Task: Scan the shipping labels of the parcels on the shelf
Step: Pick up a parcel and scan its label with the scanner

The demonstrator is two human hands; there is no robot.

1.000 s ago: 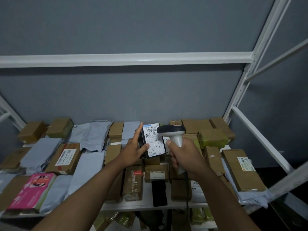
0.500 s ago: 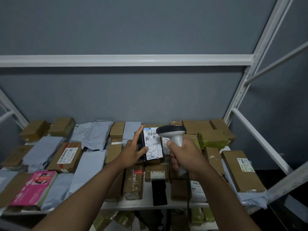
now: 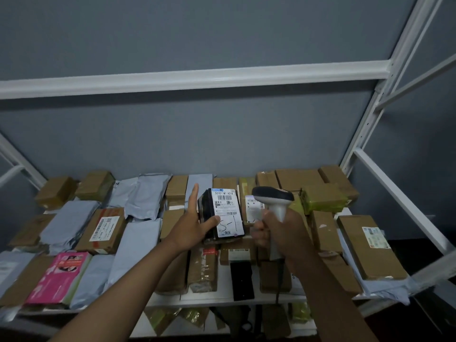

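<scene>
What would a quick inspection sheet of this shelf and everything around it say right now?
Surface: white shelf, nearly covered.
Job's things: black parcel tilted up, white label facing the camera; scanner beside it, to its right.
Clutter: brown boxes, grey mailer bags, one pink package, a flat black item near the front edge.
Hands: left hand holds the black parcel, thumb on its front; right hand grips the scanner handle.
Cables: dark cord hangs below the scanner handle.
Surroundings: grey wall, white rack frame, more packages on a lower shelf.
</scene>
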